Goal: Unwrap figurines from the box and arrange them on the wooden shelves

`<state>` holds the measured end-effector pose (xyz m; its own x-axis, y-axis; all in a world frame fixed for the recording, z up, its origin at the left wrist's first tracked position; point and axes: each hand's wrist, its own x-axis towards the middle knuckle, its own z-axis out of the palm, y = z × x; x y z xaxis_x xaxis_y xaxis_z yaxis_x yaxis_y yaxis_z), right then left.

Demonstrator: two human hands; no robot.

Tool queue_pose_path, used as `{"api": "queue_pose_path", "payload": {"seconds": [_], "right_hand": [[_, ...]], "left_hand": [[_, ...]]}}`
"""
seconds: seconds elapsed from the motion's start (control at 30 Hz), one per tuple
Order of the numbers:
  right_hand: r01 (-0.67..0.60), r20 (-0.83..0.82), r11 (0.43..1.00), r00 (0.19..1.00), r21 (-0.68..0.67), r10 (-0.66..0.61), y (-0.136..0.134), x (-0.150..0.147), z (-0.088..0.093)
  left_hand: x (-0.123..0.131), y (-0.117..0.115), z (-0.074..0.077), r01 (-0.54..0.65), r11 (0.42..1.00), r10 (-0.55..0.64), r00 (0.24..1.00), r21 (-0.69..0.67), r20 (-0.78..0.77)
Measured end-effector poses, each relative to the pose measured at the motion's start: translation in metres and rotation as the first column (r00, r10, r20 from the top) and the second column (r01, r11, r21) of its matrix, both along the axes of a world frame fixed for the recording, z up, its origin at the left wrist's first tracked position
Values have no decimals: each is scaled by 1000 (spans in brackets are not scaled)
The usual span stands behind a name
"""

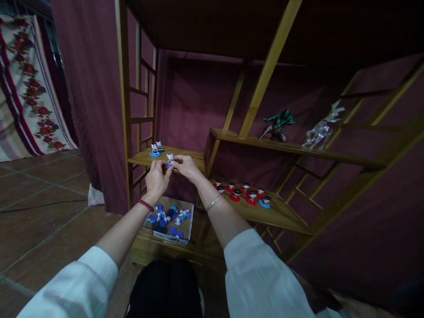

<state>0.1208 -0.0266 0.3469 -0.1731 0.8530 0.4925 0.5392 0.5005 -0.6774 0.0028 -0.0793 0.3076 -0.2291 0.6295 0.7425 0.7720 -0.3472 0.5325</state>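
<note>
Between my two hands is a small white figurine (170, 158) on a purple-blue base, at the front edge of the left shelf (188, 155). My left hand (158, 179) grips it low on the left side with thumb and fingers. From the right, my right hand (186, 168) pinches the same figurine. Two similar white figurines (155, 150) stand behind and to the left on that shelf, the front one on a blue base. Below my hands, a shallow cardboard box (189, 229) holds several more white figurines and blue, purple and black round pieces.
On the lower right shelf (285, 216) stand several dark-haired figurines (252, 197), mostly on red bases. A dark green statue (280, 125) and a clear deer figure (323, 128) occupy the upper shelf. Wooden posts (123, 97) frame the shelving; a curtain (86, 97) hangs at left.
</note>
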Motion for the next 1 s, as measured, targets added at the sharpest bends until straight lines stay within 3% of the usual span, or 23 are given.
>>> {"api": "queue_pose_path", "payload": {"seconds": [0.7,1.0], "right_hand": [[-60,-134,997,990,-53,53,6,-2,-1],[-9,-120,998,993,-65,1,9,-2,-3]], "left_hand": [[2,6,-1,24,1000,-24,997,-1,71],[2,4,1,6,999,-2,996,-42,90]]}}
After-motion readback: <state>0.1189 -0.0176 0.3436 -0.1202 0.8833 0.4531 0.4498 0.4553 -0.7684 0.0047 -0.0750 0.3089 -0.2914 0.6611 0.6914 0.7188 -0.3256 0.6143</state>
